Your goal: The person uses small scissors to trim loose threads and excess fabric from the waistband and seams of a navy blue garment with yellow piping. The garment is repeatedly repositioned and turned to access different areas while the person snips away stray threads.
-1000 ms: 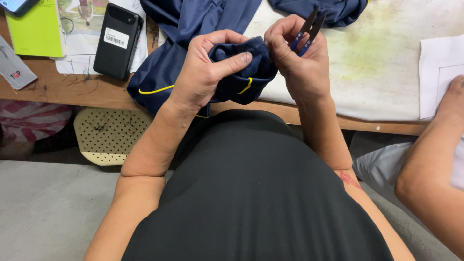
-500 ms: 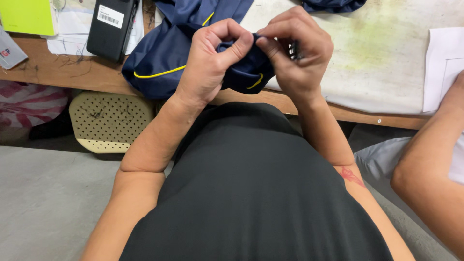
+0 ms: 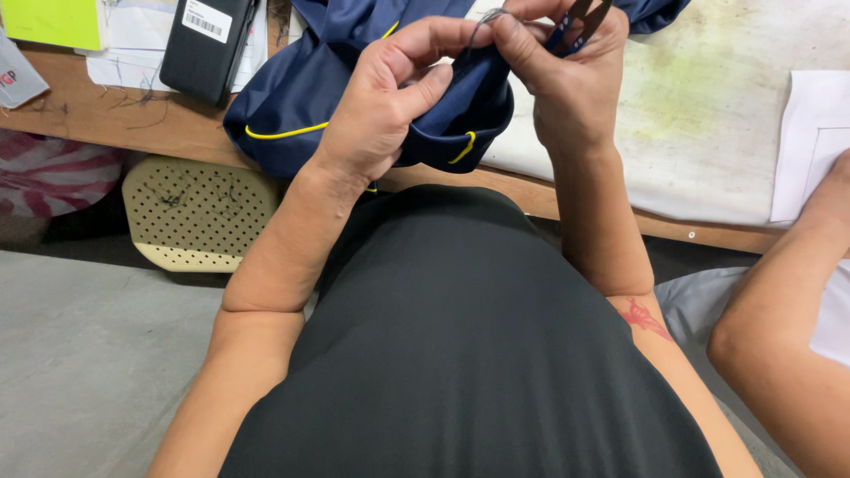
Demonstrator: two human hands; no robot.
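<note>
A navy blue garment with yellow piping point(image 3: 292, 97) lies over the near edge of the wooden worktable point(image 3: 97, 119). My left hand point(image 3: 390, 93) grips a bunched fold of it, thumb pressed on the cloth. My right hand point(image 3: 562, 75) holds small dark thread snips point(image 3: 584, 16) at the top edge of the view and pinches a thin thread against the fold between thumb and forefinger. The two hands touch at the cloth, just above my black shirt.
A black phone point(image 3: 205, 44) lies on papers at the table's left, beside a yellow-green sheet point(image 3: 53, 19). A pale stained cloth point(image 3: 708, 106) covers the table's right side. A cream perforated panel point(image 3: 195, 212) sits below the table. Another person's arm point(image 3: 788, 327) reaches in at right.
The view has shifted so the hands sit higher in frame. My right hand rose from the fold, and the snips show again at the top while it draws a thread.
</note>
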